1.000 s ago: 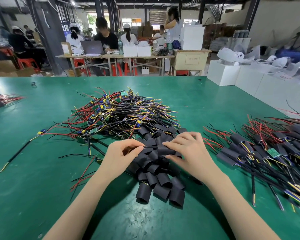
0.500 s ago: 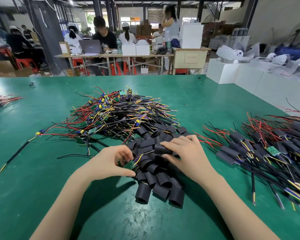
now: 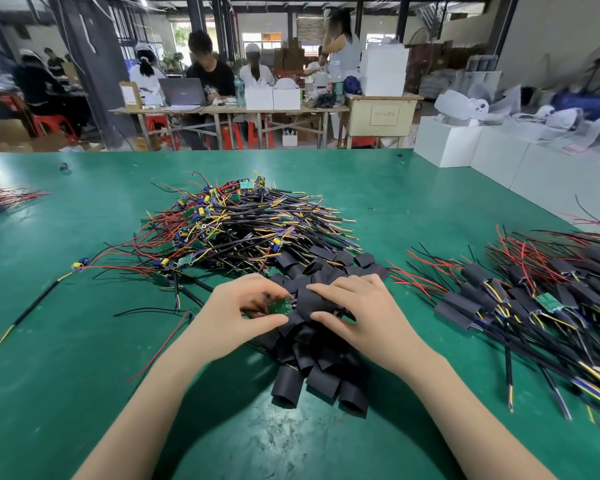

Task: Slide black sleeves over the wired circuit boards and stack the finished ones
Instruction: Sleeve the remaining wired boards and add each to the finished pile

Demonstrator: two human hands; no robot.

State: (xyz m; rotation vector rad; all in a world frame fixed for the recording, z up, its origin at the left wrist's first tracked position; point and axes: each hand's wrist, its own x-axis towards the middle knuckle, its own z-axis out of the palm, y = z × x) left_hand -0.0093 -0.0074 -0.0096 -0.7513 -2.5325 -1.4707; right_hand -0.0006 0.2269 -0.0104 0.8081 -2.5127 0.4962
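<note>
Fingers (image 3: pixel 257 289) of the left hand (image 3: pixel 238 311) curled round a small green circuit board (image 3: pixel 279 305), pinched between thumb and fingertips, wires trailing off toward the left edge of the surface (image 3: pixel 66 341). Fingers of the right hand (image 3: pixel 357 313) curled over a black sleeve (image 3: pixel 312 301), gripped from above and beside the thumb, mouth of the sleeve turned toward the board and just touching it. Looked like the start of the slide: board at the opening, not yet inside as far as could be seen.

Held low over the loose pile of empty sleeves (image 3: pixel 319 372), near the middle of the surface toward the near edge. Beyond it, toward the far edge, a big tangle of unsleeved boards and wires (image 3: pixel 236 230), red, black, yellow and blue strands mixed, plainly many pieces untouched. A few stray boards lay out from the tangle toward the left edge.

Toward the right edge, a stack of finished ones (image 3: pixel 534 299), sleeves already over their boards, wires fanned out both ways; one bare green board showed among them, reason unclear.

Judged well under way but perhaps only around halfway: finished stack sizeable, unsleeved tangle at least as large, plenty of empty sleeves in reserve. Left for this piece: push sleeve fully over board, then carry across to the stack at the right.
</note>
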